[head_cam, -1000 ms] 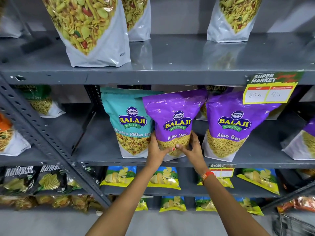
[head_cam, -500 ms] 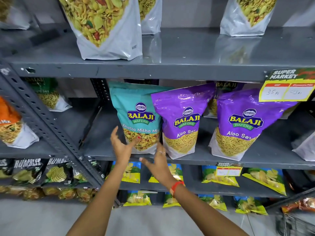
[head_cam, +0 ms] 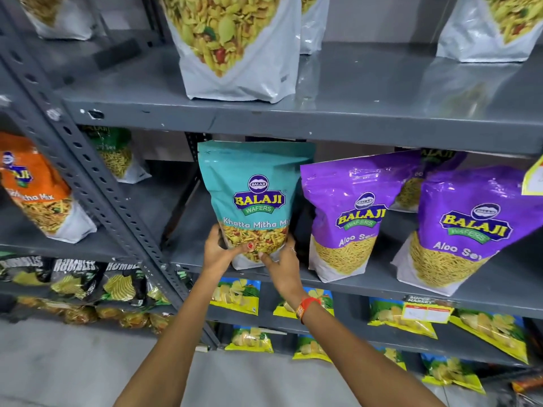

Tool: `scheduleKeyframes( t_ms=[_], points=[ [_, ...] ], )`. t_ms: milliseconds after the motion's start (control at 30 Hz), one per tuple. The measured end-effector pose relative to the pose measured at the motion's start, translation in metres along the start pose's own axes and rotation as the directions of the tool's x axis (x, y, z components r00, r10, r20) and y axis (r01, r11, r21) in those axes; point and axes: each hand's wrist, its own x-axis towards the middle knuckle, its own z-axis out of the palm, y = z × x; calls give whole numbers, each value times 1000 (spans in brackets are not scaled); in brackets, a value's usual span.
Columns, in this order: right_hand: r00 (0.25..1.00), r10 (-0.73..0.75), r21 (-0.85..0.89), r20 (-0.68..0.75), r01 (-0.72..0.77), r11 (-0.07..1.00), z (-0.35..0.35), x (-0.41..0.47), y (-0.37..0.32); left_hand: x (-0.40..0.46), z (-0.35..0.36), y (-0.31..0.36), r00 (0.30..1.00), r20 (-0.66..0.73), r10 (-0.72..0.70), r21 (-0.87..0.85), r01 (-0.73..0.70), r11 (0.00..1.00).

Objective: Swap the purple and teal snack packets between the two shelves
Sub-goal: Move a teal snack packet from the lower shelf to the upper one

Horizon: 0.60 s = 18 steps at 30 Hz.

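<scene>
**While both hands clasp its base, a teal packet stands on the middle shelf**

While both bare arms reach up and forward from the bottom of the view, the hands meet at the foot of a tall teal plastic snack packet (head_cam: 254,198). The left hand (head_cam: 219,250) wraps the packet's lower left edge, thumb across the front. The right hand (head_cam: 282,264) presses against the lower right corner, thumb on the front too, with an orange band (head_cam: 305,308) at the wrist. Each hand is closed on the packet, gripping it between them.

The packet stands upright on the grey metal middle shelf (head_cam: 367,284), its top near the underside of the shelf above. Its front reads "Balaji Wafers" and "Khatta Mitha Mix", over a printed panel of mixed yellow snack with a white base.

Just beside it to the right stands a glossy purple "Aloo Sev" packet (head_cam: 349,215), leaning slightly, not touching the hands. A second purple packet (head_cam: 467,230) stands further right on the same shelf.
</scene>
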Motion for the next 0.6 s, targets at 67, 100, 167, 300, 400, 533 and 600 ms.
scheduleKeyframes(
  t_ms=[67, 100, 167, 300, 400, 533, 600],
  points=[
    [999, -27, 11, 22, 27, 1000, 3, -8, -6, -12, -10, 0, 999, -38, 26, 2, -26, 1000],
    [998, -45, 13, 33, 45, 999, 5, -14, -8, -20, -14, 0, 998, -49, 28, -2, -28, 1000],
    [995, -81, 19, 53, 81, 997, 5, -29, -14, -38, -22, 3, 996, -78, 31, -15, -32, 999],
    [983, -175, 29, 62, 174, 984, -5, -66, -25, -81, -30, 16, 978, -179, 105, 0, -107, 994],
    [976, -217, 52, 12, 217, 975, -16, -93, -27, -110, -31, 24, 969, -197, 151, -29, -159, 987],
    [946, -301, 138, -125, 317, 938, -47, -115, -46, -141, -12, 70, 951, -184, 248, -99, -269, 958],
    [910, -347, 156, -225, 386, 909, -75, -119, -64, -152, 7, 108, 932, -162, 325, -131, -347, 929]
  ],
)
